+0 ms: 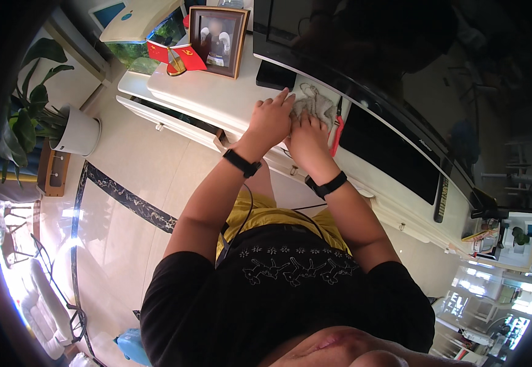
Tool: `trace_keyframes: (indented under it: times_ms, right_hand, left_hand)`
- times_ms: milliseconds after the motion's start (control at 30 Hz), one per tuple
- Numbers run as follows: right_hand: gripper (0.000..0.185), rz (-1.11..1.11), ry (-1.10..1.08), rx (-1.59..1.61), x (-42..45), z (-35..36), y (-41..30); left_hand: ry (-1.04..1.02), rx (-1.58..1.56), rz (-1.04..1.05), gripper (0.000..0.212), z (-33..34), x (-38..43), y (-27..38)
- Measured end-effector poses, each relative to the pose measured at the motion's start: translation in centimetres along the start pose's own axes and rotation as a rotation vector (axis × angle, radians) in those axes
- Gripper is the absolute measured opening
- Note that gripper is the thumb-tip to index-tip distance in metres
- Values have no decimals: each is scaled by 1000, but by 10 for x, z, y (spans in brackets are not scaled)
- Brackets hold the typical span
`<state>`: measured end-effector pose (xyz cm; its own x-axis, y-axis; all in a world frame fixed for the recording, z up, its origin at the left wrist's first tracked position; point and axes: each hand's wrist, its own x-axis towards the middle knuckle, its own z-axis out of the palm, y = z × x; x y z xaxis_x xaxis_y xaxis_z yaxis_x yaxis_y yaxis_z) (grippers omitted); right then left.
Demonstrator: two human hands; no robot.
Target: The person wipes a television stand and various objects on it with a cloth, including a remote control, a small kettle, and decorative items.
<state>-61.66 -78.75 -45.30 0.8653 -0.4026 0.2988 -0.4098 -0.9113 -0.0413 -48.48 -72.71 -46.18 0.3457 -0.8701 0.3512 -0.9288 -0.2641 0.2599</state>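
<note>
My left hand hovers over or rests on the white cabinet top, palm down. Its index finger reaches toward a black box, and the other fingers are partly bent. Beside it, my right hand lies with its fingertips on a crumpled grey cloth. The underside of those fingers is hidden, so a grip on the cloth cannot be confirmed. Close to the right of the cloth is a red-handled tool with a dark end. Each wrist wears a black band.
A large television overhangs the white cabinet. A drawer stands pulled out at the left. Past it are a framed photo, small red flags and an aquarium. A potted plant stands on the floor.
</note>
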Motion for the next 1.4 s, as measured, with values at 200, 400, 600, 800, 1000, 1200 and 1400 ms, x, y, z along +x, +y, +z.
trace_keyframes:
  times_ms: [200, 400, 600, 800, 1000, 1200, 1400]
  right_hand:
    - [51, 53, -66, 585, 5, -12, 1]
    - [59, -61, 264, 619, 56, -4, -24]
    - [59, -87, 154, 217, 112, 41, -20]
    - [42, -184, 183, 178, 117, 58, -8]
    - [39, -274, -31, 84, 83, 35, -24]
    - [59, -106, -47, 144, 31, 23, -28]
    - [61, -120, -34, 248, -5, 9, -21]
  left_hand:
    - [77, -304, -177, 35, -17, -27, -5]
    - [464, -390, -213, 40, -28, -9, -28]
    - [400, -272, -302, 45, 3, 1, -58]
    - [394, -123, -214, 51, 11, -3, -55]
    - [455, -173, -174, 37, 9, -8, -59]
    - [289, -96, -27, 17, -12, -19, -37]
    - [229, -170, -73, 25, -20, -45, -6]
